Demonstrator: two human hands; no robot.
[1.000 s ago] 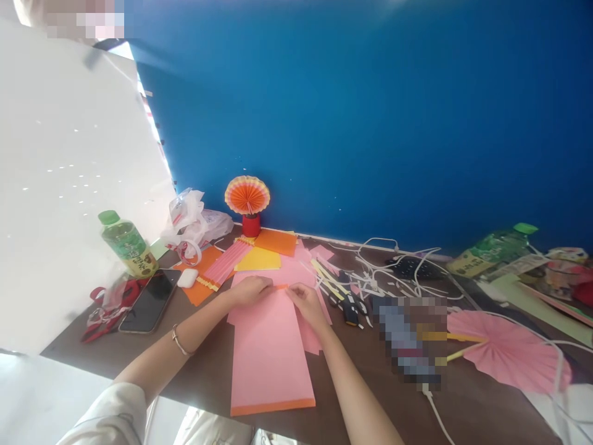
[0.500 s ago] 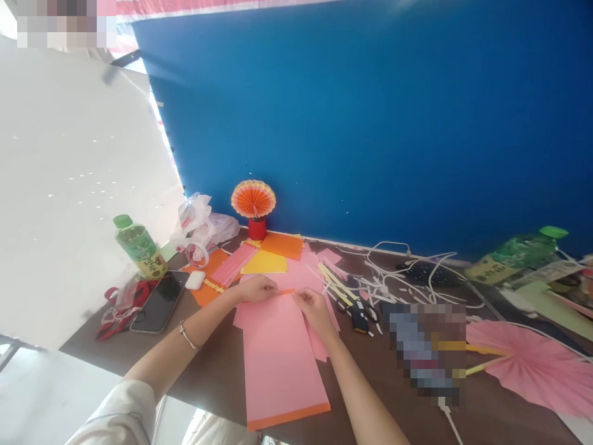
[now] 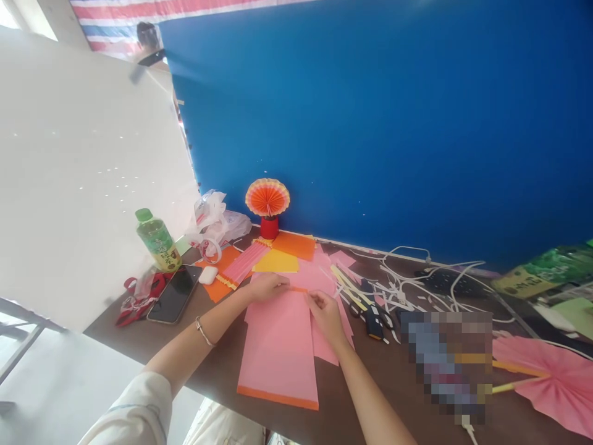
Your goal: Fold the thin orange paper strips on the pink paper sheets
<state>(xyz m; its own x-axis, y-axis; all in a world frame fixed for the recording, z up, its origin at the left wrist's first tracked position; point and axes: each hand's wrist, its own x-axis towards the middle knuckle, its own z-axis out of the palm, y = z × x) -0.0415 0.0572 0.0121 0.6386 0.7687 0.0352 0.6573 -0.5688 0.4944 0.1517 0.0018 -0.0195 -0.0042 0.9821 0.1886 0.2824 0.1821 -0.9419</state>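
Observation:
A long pink paper sheet (image 3: 280, 352) lies before me on the brown table, with an orange strip (image 3: 278, 397) along its near edge and another at its far edge. My left hand (image 3: 271, 286) pinches the far left corner of the sheet. At the far right corner, the fingers of my right hand (image 3: 324, 309) are pressed together on the edge. More pink sheets (image 3: 324, 346) lie beneath. Just beyond are a yellow sheet (image 3: 277, 262), an orange sheet (image 3: 294, 245) and a pleated pink strip (image 3: 246, 262).
On the left are a phone (image 3: 175, 295), a green-capped bottle (image 3: 159, 241) and a white case (image 3: 208, 275). An orange paper fan (image 3: 267, 198) stands at the back. Scissors (image 3: 374, 321), white cables (image 3: 456, 290) and a pink fan (image 3: 560, 383) lie right.
The view has shifted, so most things appear farther right. The near end of the pink sheet has swung left relative to its far end. Both hands remain at its far edge.

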